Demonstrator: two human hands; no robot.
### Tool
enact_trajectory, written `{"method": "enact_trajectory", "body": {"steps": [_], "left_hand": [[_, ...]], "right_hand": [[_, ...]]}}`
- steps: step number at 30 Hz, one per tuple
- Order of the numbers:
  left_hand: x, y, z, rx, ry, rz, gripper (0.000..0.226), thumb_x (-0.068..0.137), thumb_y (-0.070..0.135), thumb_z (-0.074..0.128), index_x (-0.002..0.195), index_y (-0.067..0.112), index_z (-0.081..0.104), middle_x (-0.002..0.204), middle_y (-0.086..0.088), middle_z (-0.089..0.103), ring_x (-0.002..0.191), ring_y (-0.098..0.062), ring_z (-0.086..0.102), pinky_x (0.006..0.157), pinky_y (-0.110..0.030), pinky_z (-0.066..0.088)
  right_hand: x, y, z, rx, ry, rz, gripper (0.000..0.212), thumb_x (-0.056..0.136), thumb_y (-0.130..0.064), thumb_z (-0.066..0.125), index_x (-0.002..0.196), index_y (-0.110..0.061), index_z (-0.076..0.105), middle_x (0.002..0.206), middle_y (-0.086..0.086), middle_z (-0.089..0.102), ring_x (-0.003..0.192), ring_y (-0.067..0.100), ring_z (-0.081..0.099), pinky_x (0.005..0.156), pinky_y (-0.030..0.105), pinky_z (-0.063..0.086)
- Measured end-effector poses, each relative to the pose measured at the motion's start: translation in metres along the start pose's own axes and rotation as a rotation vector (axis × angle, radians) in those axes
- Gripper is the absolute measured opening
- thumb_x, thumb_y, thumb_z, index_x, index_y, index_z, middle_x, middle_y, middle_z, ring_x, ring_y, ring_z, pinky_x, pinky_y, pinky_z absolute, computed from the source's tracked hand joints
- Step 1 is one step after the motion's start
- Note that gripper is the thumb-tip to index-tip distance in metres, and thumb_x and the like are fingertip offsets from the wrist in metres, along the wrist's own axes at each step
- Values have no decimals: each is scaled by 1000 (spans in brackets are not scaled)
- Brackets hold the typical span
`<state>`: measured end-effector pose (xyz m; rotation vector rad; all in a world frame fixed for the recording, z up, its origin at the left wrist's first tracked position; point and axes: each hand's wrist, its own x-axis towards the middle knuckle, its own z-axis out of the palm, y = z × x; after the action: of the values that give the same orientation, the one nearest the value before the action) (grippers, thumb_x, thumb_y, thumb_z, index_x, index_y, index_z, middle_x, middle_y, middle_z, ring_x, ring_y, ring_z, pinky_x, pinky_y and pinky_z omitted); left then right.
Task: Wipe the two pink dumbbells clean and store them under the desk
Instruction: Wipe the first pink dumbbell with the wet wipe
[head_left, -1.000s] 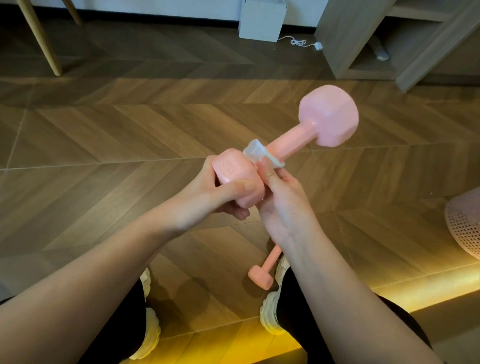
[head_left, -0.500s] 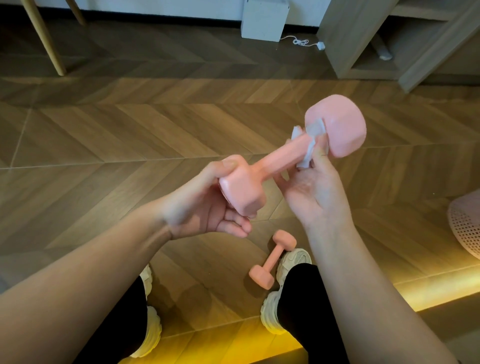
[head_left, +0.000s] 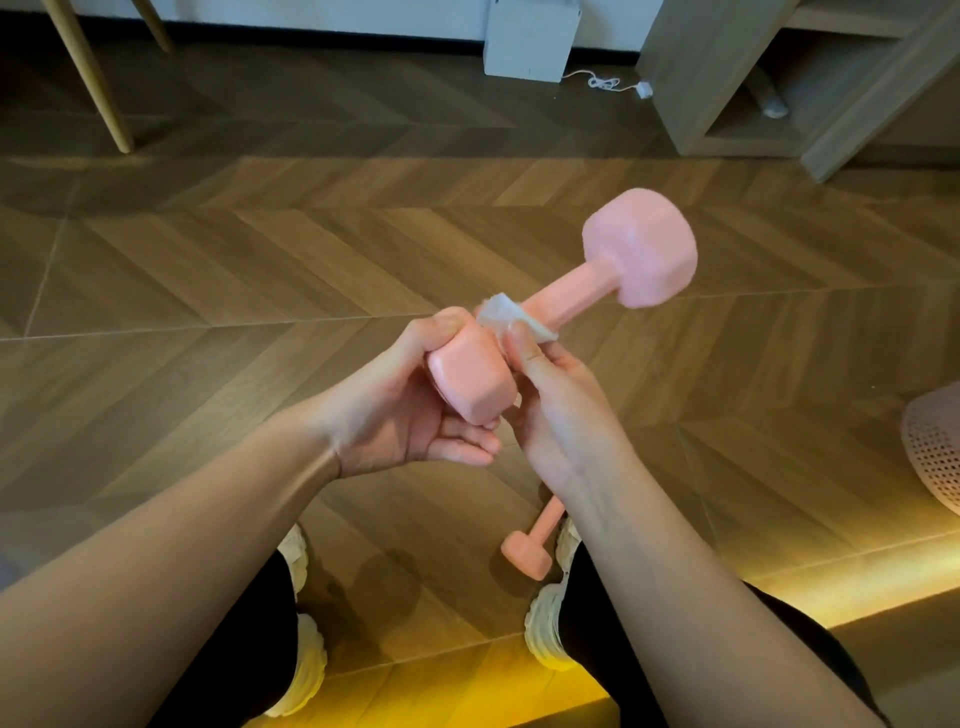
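- Left hand (head_left: 410, 410) curled round near head of dumbbell (head_left: 571, 296).
- Right hand (head_left: 550, 410) pinches white wipe (head_left: 501, 314) on handle.
- Second dumbbell (head_left: 524, 553) on floor (head_left: 260, 260), far end behind right forearm (head_left: 675, 597).

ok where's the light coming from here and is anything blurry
Head view: a warm yellow glow washes the floor near the feet, while the far floor sits in shade; the held dumbbell is slightly soft at its far head; the wipe reads pale without glare.
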<state>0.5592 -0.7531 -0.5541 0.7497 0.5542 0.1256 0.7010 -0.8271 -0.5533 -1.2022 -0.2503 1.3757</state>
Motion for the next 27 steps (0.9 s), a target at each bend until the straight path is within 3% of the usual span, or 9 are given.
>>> {"method": "enact_trajectory", "body": {"steps": [4, 8, 10, 14, 18, 21, 27], "left_hand": [[2, -4, 2, 103, 59, 126, 47, 89, 51, 44, 111, 14, 62, 98, -22, 65, 74, -32, 69, 70, -39, 62], [3, -8, 7, 79, 21, 230, 46, 85, 52, 51, 109, 18, 69, 94, -18, 65, 75, -29, 68, 71, -39, 61], [3, -10, 7, 78, -11, 279, 42, 85, 51, 49, 109, 24, 71, 94, -14, 67, 76, -29, 68, 74, -40, 60], [4, -14, 5, 61, -44, 300, 40, 88, 48, 47, 112, 25, 70, 99, -13, 68, 79, -29, 68, 75, -40, 60], [5, -15, 6, 44, -43, 302, 40, 85, 47, 49, 109, 25, 72, 100, -14, 68, 78, -28, 69, 74, -39, 60], [5, -15, 5, 52, -48, 313, 40, 85, 47, 50, 111, 25, 71, 99, -13, 68, 78, -29, 69, 75, -39, 60], [6, -15, 3, 100, -12, 304, 47, 84, 47, 52, 117, 16, 66, 102, -14, 68, 80, -29, 68, 75, -40, 60]], "right_hand": [[0, 1, 1, 49, -18, 42, 40, 73, -33, 69, 105, -10, 69, 99, 6, 72, 96, 21, 64, 80, 38, 50], [-2, -7, 1, 48, -67, -23, 54, 77, -29, 69, 126, -9, 64, 106, 6, 70, 98, 23, 62, 62, 40, 45], [-3, -10, 0, 49, -80, -56, 49, 76, -26, 70, 124, -15, 67, 109, 6, 70, 99, 22, 63, 59, 38, 46], [-4, -13, -1, 82, -81, -54, 43, 74, -22, 71, 117, -17, 69, 107, 6, 71, 100, 19, 64, 76, 33, 53], [-6, -14, -1, 16, -67, -18, 52, 74, -30, 71, 123, -13, 64, 122, 11, 68, 112, 23, 64, 70, 31, 55], [-7, -15, -1, -31, -75, -15, 50, 75, -34, 71, 119, -12, 66, 107, 5, 70, 100, 18, 64, 65, 27, 54], [-7, -13, -1, 7, -52, -53, 47, 72, -30, 72, 117, -17, 67, 123, 10, 69, 107, 20, 63, 83, 33, 53]]}}
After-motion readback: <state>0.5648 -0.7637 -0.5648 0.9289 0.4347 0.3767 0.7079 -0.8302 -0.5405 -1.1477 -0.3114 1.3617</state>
